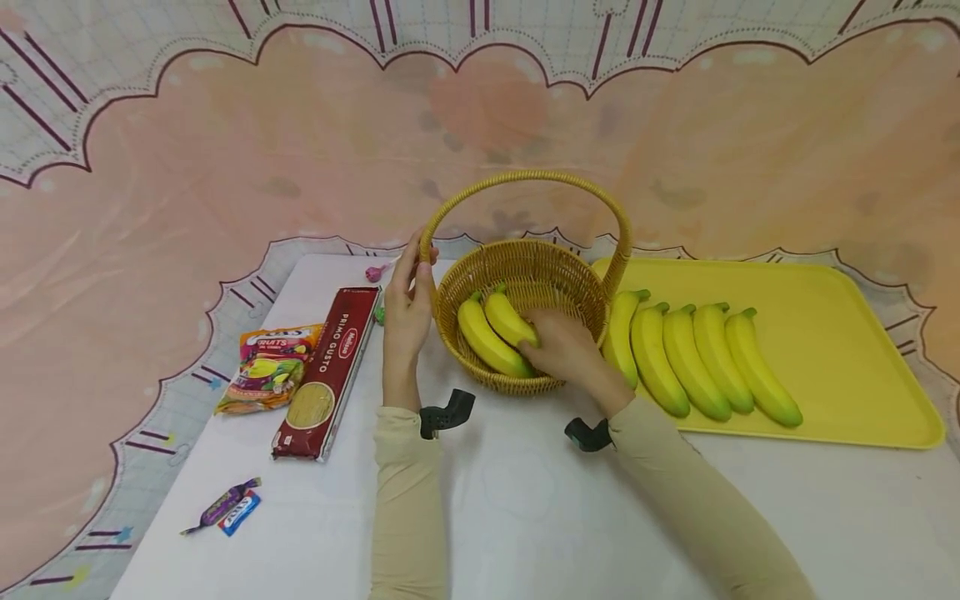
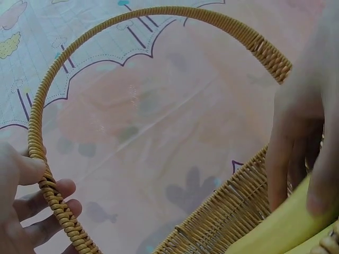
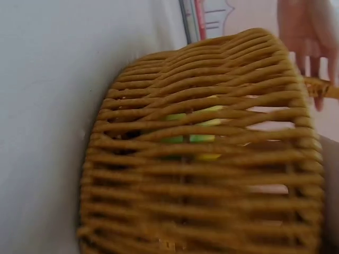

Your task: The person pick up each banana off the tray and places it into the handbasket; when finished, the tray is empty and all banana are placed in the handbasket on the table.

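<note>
A wicker basket (image 1: 525, 387) with a tall arched handle (image 1: 525, 177) stands on the white table. My left hand (image 1: 408, 321) grips the handle near its left base; in the left wrist view the thumb lies on one side and fingers curl round the other. Inside the basket, my right hand (image 1: 566, 346) holds a yellow banana (image 1: 508, 317) by its lower part, beside another banana (image 1: 483, 342). The left wrist view shows its thumb and fingers on either side of that banana (image 2: 280, 227). In the right wrist view, basket weave (image 3: 212, 174) hides most of this.
Right of the basket, several bananas (image 1: 697, 367) lie in a row on a yellow tray (image 1: 840, 358). At left are a red pasta pack (image 1: 330, 375), an orange candy bag (image 1: 270, 367), two small wrapped sweets (image 1: 228, 507) and a pink lollipop (image 1: 373, 273).
</note>
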Demonstrator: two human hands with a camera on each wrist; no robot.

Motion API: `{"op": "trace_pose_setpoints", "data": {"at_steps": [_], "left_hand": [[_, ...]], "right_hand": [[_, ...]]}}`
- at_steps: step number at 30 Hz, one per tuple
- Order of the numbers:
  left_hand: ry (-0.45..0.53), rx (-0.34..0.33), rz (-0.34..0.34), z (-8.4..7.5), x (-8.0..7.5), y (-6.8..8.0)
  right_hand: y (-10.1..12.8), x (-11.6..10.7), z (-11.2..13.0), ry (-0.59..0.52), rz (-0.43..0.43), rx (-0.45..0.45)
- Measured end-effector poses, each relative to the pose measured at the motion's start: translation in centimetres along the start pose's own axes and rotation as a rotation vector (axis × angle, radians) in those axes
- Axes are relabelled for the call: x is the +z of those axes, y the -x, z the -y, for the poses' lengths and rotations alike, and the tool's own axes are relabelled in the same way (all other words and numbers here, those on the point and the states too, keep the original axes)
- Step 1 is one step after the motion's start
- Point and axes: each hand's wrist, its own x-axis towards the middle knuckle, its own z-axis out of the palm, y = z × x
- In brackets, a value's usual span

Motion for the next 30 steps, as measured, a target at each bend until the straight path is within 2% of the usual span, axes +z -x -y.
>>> {"op": "trace_pose_setpoints", "data": {"at_steps": [6,10,15,19,24,30], "left_hand": [[0.016,-0.002,0.005,0.1,0.2,-0.1],[0.021,-0.004,0.007,0.1,0.3,-0.2],[0.021,-0.005,0.009,0.0,0.4,-0.1],[0.005,-0.013,0.004,-0.2,0.2,0.0],[-0.007,-0.037,0.001,-0.3,0.0,0.0],[0.001,-0.060,0.011,-0.2,-0.1,0.0]], "right_hand": [[-1.4,0.3,0.2,-0.029,0.143,0.003],[-1.2,0.0,0.0,-0.072,0.141,0.002],[0.2,-1.1,-0.6,-0.102,0.018,-0.039],[1.9,-2.0,-1.7,-0.143,-0.116,-0.085],[4.3,-2.9,-3.4,-0.213,-0.300,-0.102],[7.1,-3.9,-6.7,-0.225,-0.401,-0.066]]}}
